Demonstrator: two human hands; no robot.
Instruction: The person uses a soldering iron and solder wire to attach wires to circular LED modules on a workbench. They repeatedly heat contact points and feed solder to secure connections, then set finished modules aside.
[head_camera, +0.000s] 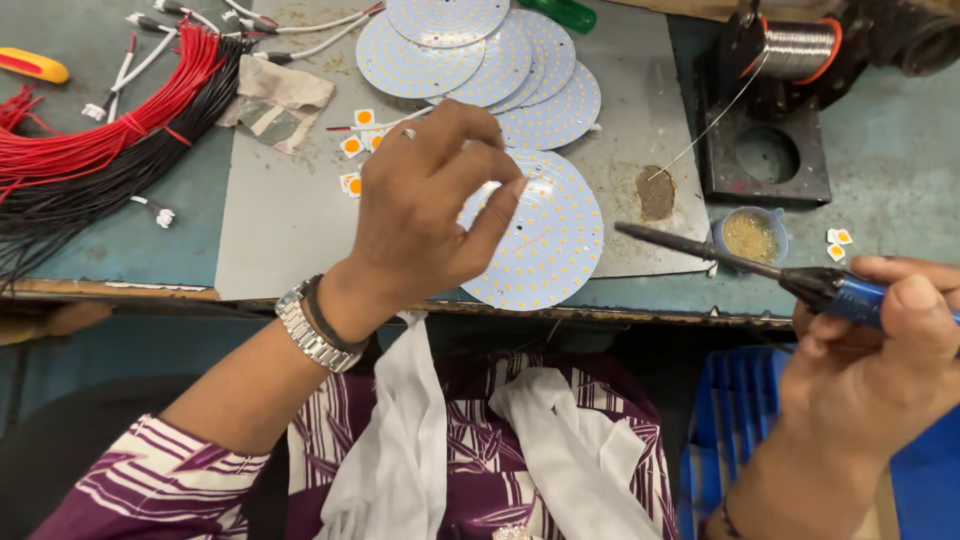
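We record the right hand (880, 350) wrapped tight around the blue handle of a soldering iron (760, 268), its dark tip reaching left just beside the round white LED board (545, 235) at the table's near edge, while the left hand (425, 205) hovers over that board with fingertips curled close together; we cannot tell whether they pinch anything. Behind the board we note a fanned stack of like discs (480, 60) on a grey mat (290, 200), small square orange-centred chips (355, 145) to its left, and a small blue cup of tan flux (750, 235) near the iron. Farther out we log red and black wire bundles (100, 140) at left and a solder spool (800, 50) at upper right.
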